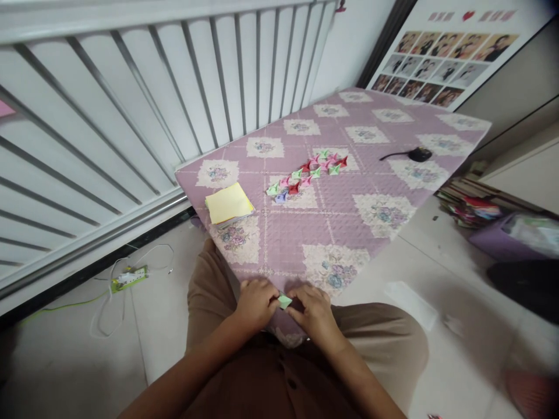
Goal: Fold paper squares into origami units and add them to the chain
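A small folded piece of green paper (284,301) is between my two hands at the near corner of the table. My left hand (257,302) pinches its left end, and my right hand (312,308) has thumb and fingers closed at its right side. Farther up the cloth lie several small folded paper pieces (294,188) in green, pink, red and blue, set in uneven rows. To their left rests a stack of square paper (229,203) with a pale yellow sheet on top.
The table (279,244) has a purple flowered cloth. A black object with a short tail (419,154) lies at its right. White railings (227,75) border the far left side. A power strip (130,279) with cables is on the floor, and a purple bin (493,238) stands right.
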Action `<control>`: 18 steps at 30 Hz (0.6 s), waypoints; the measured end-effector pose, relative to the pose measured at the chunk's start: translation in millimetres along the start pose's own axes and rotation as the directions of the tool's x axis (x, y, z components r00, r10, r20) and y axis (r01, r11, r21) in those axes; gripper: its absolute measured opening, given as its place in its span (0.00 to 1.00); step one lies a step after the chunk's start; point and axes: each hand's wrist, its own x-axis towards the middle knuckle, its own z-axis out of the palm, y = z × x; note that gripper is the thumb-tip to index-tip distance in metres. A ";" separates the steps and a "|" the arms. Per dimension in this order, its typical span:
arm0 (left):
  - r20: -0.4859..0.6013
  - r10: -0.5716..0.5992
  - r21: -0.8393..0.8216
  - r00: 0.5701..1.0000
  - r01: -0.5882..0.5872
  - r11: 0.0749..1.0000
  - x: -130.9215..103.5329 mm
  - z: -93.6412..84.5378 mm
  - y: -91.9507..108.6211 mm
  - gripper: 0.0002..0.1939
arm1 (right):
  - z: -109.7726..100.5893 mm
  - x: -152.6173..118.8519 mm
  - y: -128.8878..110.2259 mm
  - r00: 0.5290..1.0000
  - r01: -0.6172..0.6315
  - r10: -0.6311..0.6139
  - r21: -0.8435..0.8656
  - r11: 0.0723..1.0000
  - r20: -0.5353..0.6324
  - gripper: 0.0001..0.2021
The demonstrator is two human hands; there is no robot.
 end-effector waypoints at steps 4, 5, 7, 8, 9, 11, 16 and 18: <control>-0.040 0.020 0.012 0.999 -0.019 1.000 -7.0 6.6 0.3 0.05 | -5.4 -3.3 0.1 0.998 0.034 -0.038 0.065 0.997 0.051 0.13; -0.047 0.033 0.024 0.998 -0.032 0.999 -8.2 8.4 -0.1 0.06 | -5.5 -3.3 0.1 0.997 0.042 -0.046 0.063 0.997 0.058 0.11; -0.050 0.062 0.054 0.997 -0.059 0.997 -9.7 12.0 -1.0 0.06 | -3.3 -2.6 0.5 0.996 0.061 -0.063 0.029 0.998 0.062 0.05; -0.047 0.075 0.072 0.996 -0.071 0.995 -10.1 13.8 -1.5 0.07 | -1.0 -2.0 0.9 0.995 0.072 -0.072 -0.002 0.997 0.062 0.03; -0.042 0.088 0.091 0.995 -0.084 0.992 -10.1 15.5 -1.8 0.08 | 1.7 -1.2 1.5 0.995 0.084 -0.081 -0.036 0.996 0.062 0.02; -0.032 0.110 0.131 0.993 -0.105 0.986 -9.4 18.6 -2.4 0.10 | 7.4 0.6 3.1 0.992 0.113 -0.107 -0.093 0.989 0.066 0.01; -0.041 0.145 0.126 0.989 -0.138 0.982 -4.5 20.4 -5.5 0.11 | 10.3 7.1 5.0 0.983 0.148 -0.152 0.042 0.988 0.099 0.06; -0.063 0.144 0.043 0.988 -0.141 0.989 -2.2 17.1 -7.8 0.10 | 4.6 10.0 3.5 0.985 0.129 -0.147 0.181 0.975 0.090 0.08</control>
